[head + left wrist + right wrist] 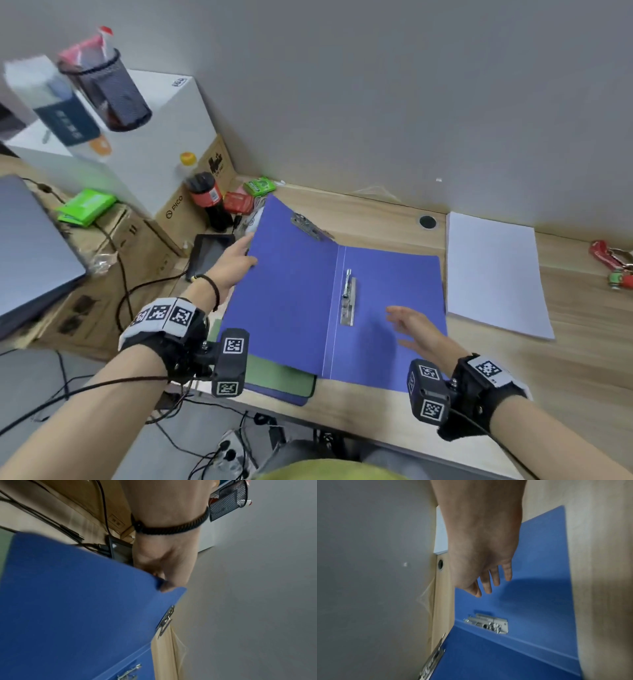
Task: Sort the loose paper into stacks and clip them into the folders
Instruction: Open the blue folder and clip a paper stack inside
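Blue folder (294,291): lies open on the wooden desk (582,370); the right cover is flat, the left cover is lifted off the desk along its left edge.
Left hand (233,265): grips the raised left edge of the folder's cover, the thumb on the inner face and the fingers curled behind the edge in the left wrist view.
Right hand (416,330): hovers over the flat right cover with fingers spread and relaxed, holding nothing; its shadow falls on the blue below it.
Spine clip (347,298): metal, just right of the fold, near the right hand's fingertips.
Top clip (310,226): metal, at the far edge of the lifted cover.
Paper stack (493,274): white, just right of the folder's right edge, with a narrow strip of desk between them.
Green folder (281,378): under the blue one's near left corner, at the desk's near edge.
Left margin: a dark tablet (212,251), a bottle (205,195) and cardboard boxes (144,240) crowd close to the lifted edge.
Right margin: bare wood lies near and right of the paper; red keys (613,263) sit at the far right.
Far edge: the grey wall (411,102) bounds the desk; a cable hole (427,222) lies between folder and paper.
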A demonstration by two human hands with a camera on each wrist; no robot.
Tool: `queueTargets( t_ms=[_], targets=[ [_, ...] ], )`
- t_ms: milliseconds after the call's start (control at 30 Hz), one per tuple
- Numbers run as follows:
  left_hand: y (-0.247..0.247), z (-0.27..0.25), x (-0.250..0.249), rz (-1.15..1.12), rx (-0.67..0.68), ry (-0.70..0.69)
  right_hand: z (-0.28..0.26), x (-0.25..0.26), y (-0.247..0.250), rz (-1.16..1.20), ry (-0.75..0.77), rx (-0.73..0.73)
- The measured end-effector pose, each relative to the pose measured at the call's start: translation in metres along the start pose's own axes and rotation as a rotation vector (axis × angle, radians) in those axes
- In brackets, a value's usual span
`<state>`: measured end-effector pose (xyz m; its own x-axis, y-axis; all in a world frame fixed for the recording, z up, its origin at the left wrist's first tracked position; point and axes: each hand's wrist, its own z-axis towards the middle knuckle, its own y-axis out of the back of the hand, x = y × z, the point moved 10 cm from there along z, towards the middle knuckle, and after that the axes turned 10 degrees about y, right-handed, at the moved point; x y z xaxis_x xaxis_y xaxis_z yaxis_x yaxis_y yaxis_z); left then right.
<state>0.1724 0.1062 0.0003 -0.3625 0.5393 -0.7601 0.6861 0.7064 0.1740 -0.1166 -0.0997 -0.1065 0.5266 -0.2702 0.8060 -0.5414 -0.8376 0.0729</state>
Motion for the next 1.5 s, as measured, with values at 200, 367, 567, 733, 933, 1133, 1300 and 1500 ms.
queueTargets(
  t_ms=[200,367,567,733,933,1133,1300,1500],
  targets=[
    [-0.002,0.033,0.036,0.427,-0.212,-0.023,-0.014,-0.048,0.058,-0.026,-0.077,-0.231],
    [-0.078,0.048,0.080,0.551,0.021,0.118,-0.032,-0.062,0.080,-0.066,-0.079,-0.283],
    [-0.098,0.063,0.116,0.745,0.047,0.121,-0.040,-0.067,0.073,-0.092,-0.087,-0.232],
    [-0.100,0.067,0.128,0.865,0.046,0.104,-0.039,-0.070,0.069,-0.102,-0.090,-0.209],
    [-0.100,0.066,0.116,0.795,-0.020,0.137,-0.037,-0.070,0.076,-0.065,-0.094,-0.169],
    [-0.126,0.054,0.071,0.443,-0.163,0.114,-0.036,-0.070,0.087,0.069,-0.115,-0.106],
    [-0.231,0.040,0.042,0.351,0.133,0.110,-0.043,-0.067,0.117,0.170,-0.123,-0.140],
    [-0.321,0.030,0.026,0.307,0.277,0.157,-0.060,-0.080,0.192,0.241,-0.133,-0.294]
  ],
)
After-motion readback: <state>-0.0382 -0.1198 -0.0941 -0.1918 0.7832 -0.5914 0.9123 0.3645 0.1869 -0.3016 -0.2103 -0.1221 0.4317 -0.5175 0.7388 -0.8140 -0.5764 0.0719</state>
